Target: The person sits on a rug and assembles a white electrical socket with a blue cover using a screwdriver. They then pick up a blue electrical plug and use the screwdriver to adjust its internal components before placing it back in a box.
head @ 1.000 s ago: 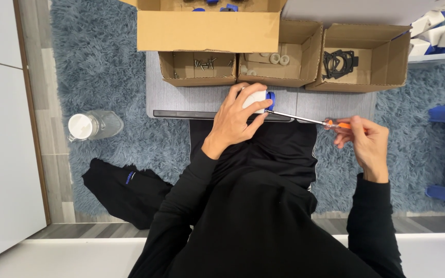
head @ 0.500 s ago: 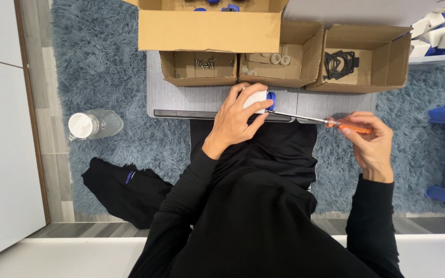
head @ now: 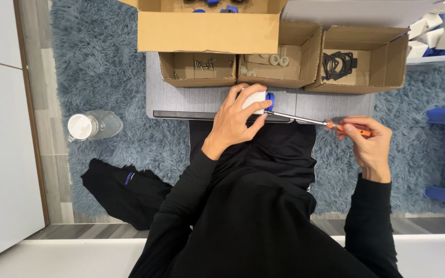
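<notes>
White-and-blue part (head: 256,99) sits on the worktop (head: 181,100) edge, your left hand (head: 238,121) clasped over it. Your right hand (head: 366,144) pinches the orange-handled screwdriver (head: 315,122), tip at its blue side; fastening looks underway, with loose screws (head: 204,64) boxed.

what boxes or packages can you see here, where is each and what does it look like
Large cardboard box: top centre, brown, flaps open.
Screw box: small open brown carton, left of the row.
Ring box: middle carton, white rings inside.
Gasket box: right carton, black parts inside.
White cartons: top right, white and blue.
</notes>
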